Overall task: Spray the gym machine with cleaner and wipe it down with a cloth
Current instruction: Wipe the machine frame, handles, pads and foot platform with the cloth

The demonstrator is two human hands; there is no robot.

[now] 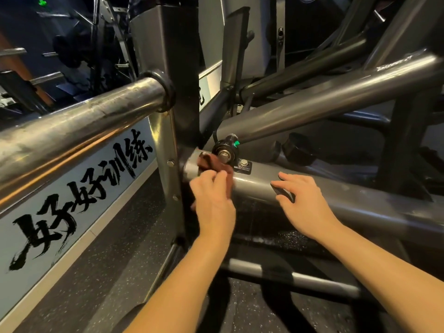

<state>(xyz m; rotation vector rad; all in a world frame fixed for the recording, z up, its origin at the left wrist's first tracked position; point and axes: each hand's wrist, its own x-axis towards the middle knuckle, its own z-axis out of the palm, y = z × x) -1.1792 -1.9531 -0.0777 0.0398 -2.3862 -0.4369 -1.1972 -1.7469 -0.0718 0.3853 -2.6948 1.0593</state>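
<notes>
Rust-brown and crumpled, a small cloth [214,164] is pressed against the end of a thick grey-painted steel frame tube [360,205] on a gym machine [324,97], seen from the head camera looking down over two bare forearms. The person's left hand [213,203] grips the cloth, its fingers [219,177] curled and pinching the fabric just below a black pivot bearing [224,152] that has a silver bolt at its centre and a small green tab [236,143] beside it. The cloth sits where the tube meets a dark upright steel post [179,56]. The right hand [305,200] lies further right along the same tube, apart from the left and holding nothing, its fingers [292,178] straight and slightly spread, with the tips on the tube's upper face. A black round knob [298,151] stands just beyond the tube. A worn, polished steel bar [84,121] with a black rubber collar [165,90] projects from the post toward the left edge. Below the bar, a pale wall panel [36,260] carries large black brush-painted characters above a dark speckled rubber floor [115,272].
</notes>
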